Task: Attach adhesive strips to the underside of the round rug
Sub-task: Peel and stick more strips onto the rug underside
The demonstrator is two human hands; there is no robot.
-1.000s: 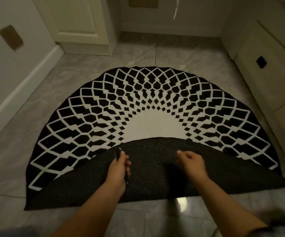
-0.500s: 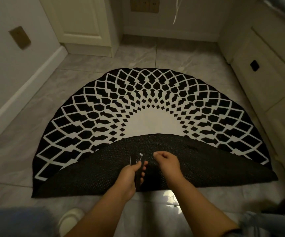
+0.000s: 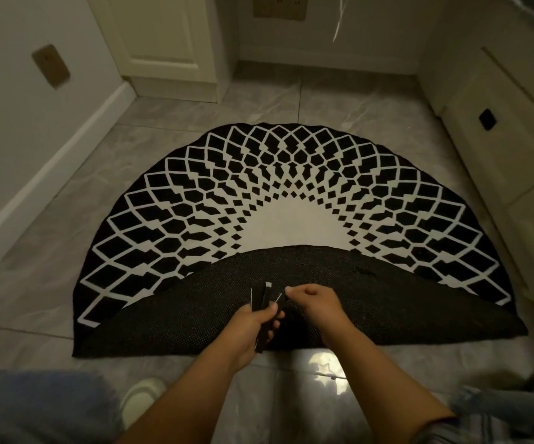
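The rug (image 3: pixel 294 200) lies on the tiled floor (image 3: pixel 339 100) with its near half folded back over itself, so the dark underside (image 3: pixel 169 312) faces up, and both my hands are over that fold. My left hand (image 3: pixel 248 331) grips a small bunch of black strips (image 3: pixel 263 315), fingers curled round them, while my right hand (image 3: pixel 315 304), just beside it, pinches the end of one strip between thumb and fingertips. A pale shoe (image 3: pixel 140 398) sits near the fold's front edge.
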